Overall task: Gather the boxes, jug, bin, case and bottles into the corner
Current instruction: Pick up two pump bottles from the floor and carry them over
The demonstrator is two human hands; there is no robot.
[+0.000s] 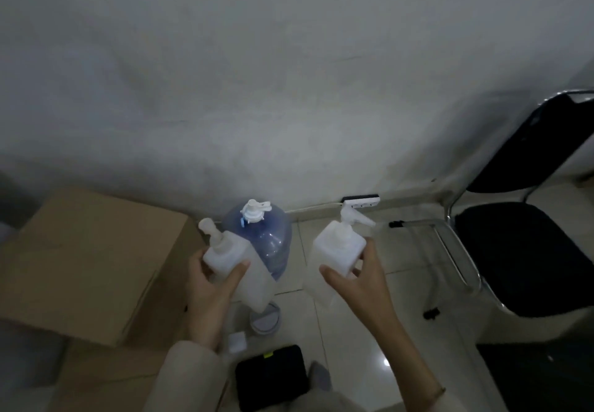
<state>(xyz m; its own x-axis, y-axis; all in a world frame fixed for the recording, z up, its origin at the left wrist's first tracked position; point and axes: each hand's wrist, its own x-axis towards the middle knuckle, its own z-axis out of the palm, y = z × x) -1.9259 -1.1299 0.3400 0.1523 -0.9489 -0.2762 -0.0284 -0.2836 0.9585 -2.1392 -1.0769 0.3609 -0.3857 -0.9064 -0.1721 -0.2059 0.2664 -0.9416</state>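
Observation:
My left hand [212, 286] grips a white square pump bottle [238, 260], held tilted above the floor. My right hand [360, 276] grips a second white pump bottle [337, 247], its nozzle pointing right. Between and behind them a blue water jug [270, 238] with a white pump cap stands against the wall. A large cardboard box [86, 263] lies to the left, with another box [106, 376] under or beside it. A black case [271, 376] rests on the tiles near my feet. A small round white bin [266, 321] sits below the left bottle, partly hidden.
A black chair with chrome legs [520, 257] stands at the right against the wall. A white power strip [361, 201] and its cable lie along the skirting. A small white cube [237, 341] sits on the floor by my left sleeve. Pale tiles show between jug and chair.

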